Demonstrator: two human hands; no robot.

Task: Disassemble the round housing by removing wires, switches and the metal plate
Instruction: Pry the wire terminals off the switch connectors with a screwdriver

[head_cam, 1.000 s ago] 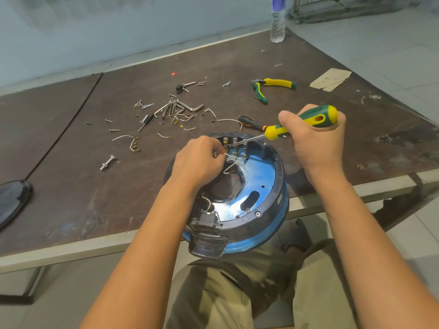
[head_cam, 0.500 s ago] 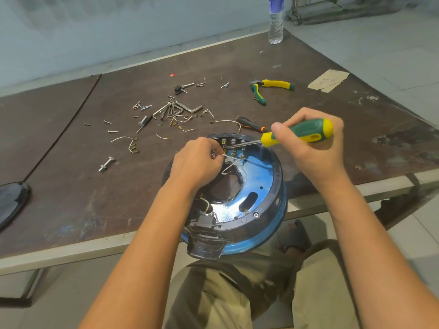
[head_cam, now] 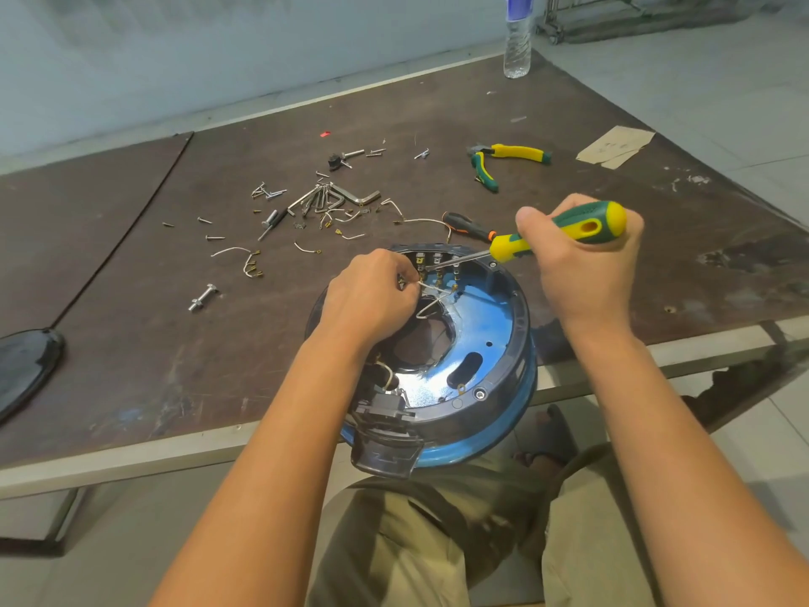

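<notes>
The round housing (head_cam: 503, 361), dark-rimmed with a shiny blue metal plate (head_cam: 473, 326) inside, leans over the table's front edge above my lap. My left hand (head_cam: 372, 295) reaches into it and pinches a thin white wire (head_cam: 431, 306) near the terminals (head_cam: 437, 267) at the far rim. My right hand (head_cam: 582, 273) grips a green-and-yellow screwdriver (head_cam: 564, 232), whose tip touches those terminals. A black switch block (head_cam: 385, 435) sits on the housing's near edge.
Loose screws, hex keys (head_cam: 332, 197) and removed wires (head_cam: 245, 260) lie scattered on the brown table (head_cam: 131, 343). Yellow-green pliers (head_cam: 503, 159), a small black screwdriver (head_cam: 466, 225), a bolt (head_cam: 202, 297), cardboard (head_cam: 615, 146) and a water bottle (head_cam: 517, 41) lie farther back. A dark cover (head_cam: 26, 365) sits at the left edge.
My right hand has lowered and shifted slightly left with the screwdriver, keeping the tip at the terminals. My left hand stays on the wire.
</notes>
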